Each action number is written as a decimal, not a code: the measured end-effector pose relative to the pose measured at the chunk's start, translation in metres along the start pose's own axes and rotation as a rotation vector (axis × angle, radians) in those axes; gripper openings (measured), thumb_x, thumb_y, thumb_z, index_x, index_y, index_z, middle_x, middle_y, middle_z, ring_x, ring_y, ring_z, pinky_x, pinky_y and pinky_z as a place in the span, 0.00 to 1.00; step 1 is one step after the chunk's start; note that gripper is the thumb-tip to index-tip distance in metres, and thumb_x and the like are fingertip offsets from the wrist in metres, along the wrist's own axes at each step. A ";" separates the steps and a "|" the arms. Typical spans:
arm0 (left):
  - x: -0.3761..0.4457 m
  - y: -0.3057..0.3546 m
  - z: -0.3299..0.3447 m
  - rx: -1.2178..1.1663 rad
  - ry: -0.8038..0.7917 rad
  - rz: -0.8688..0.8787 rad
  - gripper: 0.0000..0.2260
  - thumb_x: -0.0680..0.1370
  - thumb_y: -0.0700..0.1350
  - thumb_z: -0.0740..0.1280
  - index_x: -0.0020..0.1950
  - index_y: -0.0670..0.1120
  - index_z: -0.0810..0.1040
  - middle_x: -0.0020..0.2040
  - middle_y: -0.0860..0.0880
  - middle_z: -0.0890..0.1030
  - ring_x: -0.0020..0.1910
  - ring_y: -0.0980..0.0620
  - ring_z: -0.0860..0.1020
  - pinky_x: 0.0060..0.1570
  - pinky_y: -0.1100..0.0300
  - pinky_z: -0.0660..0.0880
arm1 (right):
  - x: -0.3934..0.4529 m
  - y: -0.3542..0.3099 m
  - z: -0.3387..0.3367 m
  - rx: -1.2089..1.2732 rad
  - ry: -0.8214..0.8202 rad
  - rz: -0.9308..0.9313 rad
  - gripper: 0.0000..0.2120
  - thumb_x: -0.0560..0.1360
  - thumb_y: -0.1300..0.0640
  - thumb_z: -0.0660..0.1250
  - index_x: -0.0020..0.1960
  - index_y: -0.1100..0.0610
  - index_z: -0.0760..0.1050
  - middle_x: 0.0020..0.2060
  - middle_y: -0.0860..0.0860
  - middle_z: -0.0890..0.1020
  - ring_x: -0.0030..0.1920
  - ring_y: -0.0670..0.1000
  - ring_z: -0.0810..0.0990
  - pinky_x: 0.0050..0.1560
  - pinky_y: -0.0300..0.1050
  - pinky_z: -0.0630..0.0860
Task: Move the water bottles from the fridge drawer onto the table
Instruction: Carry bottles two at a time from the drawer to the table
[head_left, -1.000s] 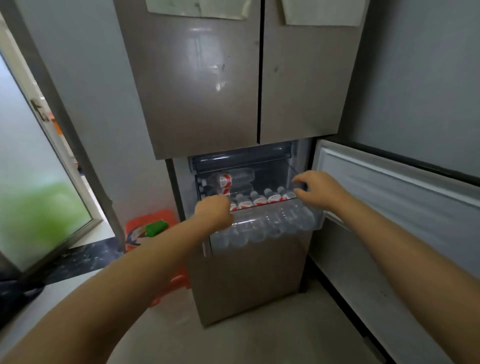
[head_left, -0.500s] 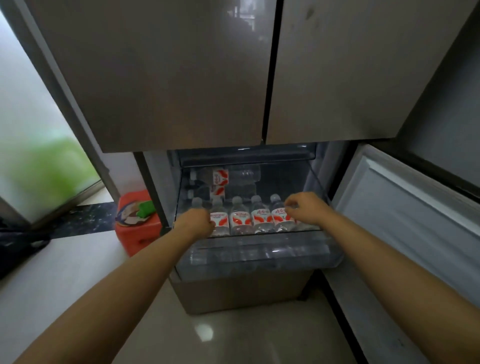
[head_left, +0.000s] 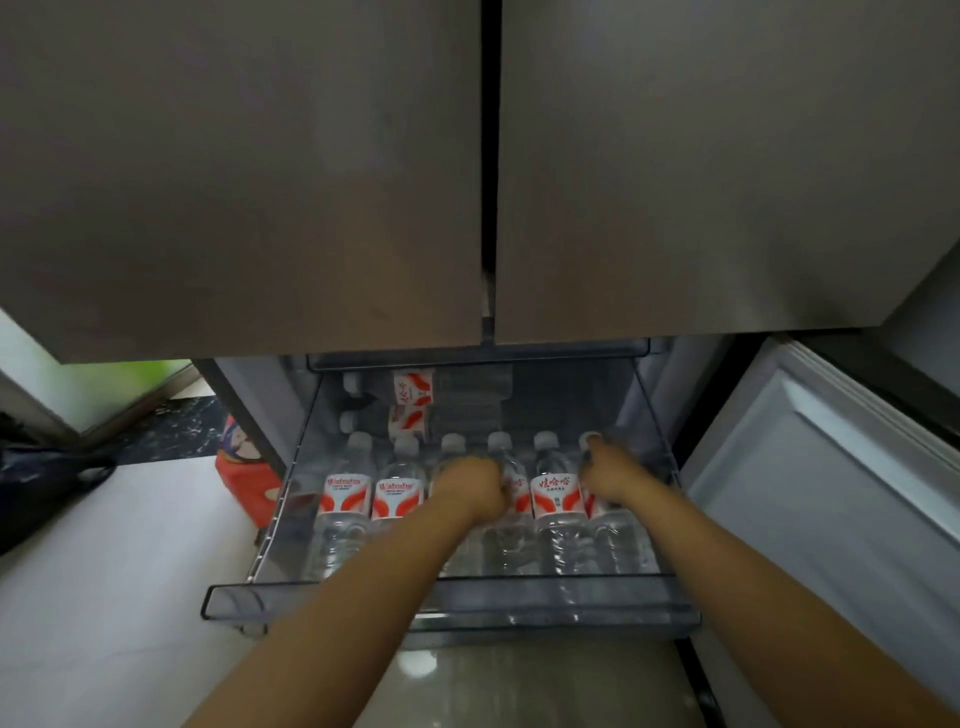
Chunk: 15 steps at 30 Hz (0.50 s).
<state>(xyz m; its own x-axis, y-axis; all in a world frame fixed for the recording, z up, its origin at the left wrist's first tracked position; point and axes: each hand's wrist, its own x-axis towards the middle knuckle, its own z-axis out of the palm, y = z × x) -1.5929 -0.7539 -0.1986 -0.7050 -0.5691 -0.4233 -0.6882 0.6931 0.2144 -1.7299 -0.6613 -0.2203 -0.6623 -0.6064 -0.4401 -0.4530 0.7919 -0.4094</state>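
I have both hands down in the pulled-out fridge drawer (head_left: 447, 597), which sits at about six o'clock below the two closed upper doors (head_left: 467, 182). My left hand (head_left: 470, 491) is curled over the third bottle in the front row, at roughly seven o'clock from the fourth bottle (head_left: 503, 457), and it looks clenched round that bottle, though the fingers are hidden on the far side. My right hand (head_left: 615, 475) is wrapped on the rightmost bottle (head_left: 589, 441) near its neck, at three o'clock from the fifth bottle (head_left: 555, 493). All the water bottles are in the drawer: six upright in front, with the two leftmost bottles (head_left: 371, 499) free at nine o'clock, and two lying bottles (head_left: 413, 402) stacked at twelve o'clock behind them. No desk shows in this view. I judge the risk to be the tight packing: lifting at an angle could drag a neighbour over, and a wet, cold bottle held near the neck could slip and drop back onto the row or against the clear front wall. Compared with half a second ago, the view has closed in and dropped, and both hands have gone from the drawer's outer edges inward onto the bottles.
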 end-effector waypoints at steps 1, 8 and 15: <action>0.007 0.010 0.001 0.000 -0.001 0.007 0.15 0.80 0.47 0.58 0.62 0.41 0.75 0.61 0.41 0.78 0.61 0.44 0.76 0.60 0.53 0.72 | 0.004 0.002 0.001 0.025 0.000 0.013 0.21 0.78 0.59 0.57 0.70 0.62 0.61 0.65 0.62 0.71 0.62 0.61 0.75 0.50 0.45 0.71; 0.055 0.044 0.015 -0.076 -0.040 -0.010 0.14 0.81 0.42 0.56 0.62 0.40 0.74 0.62 0.41 0.77 0.61 0.43 0.76 0.61 0.53 0.72 | 0.027 0.018 -0.003 0.088 -0.040 0.007 0.18 0.79 0.61 0.53 0.68 0.61 0.64 0.64 0.62 0.73 0.61 0.60 0.75 0.58 0.46 0.72; 0.095 0.059 0.027 -0.031 -0.003 -0.119 0.17 0.82 0.50 0.52 0.62 0.43 0.72 0.63 0.43 0.77 0.66 0.44 0.71 0.68 0.48 0.59 | 0.051 0.020 0.002 0.175 -0.020 0.067 0.14 0.78 0.58 0.54 0.62 0.62 0.66 0.61 0.62 0.75 0.61 0.61 0.74 0.60 0.48 0.71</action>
<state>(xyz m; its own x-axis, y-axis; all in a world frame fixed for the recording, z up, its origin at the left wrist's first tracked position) -1.6961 -0.7550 -0.2495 -0.6173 -0.6452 -0.4501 -0.7722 0.6064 0.1898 -1.7717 -0.6765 -0.2530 -0.6745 -0.5556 -0.4861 -0.2966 0.8069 -0.5108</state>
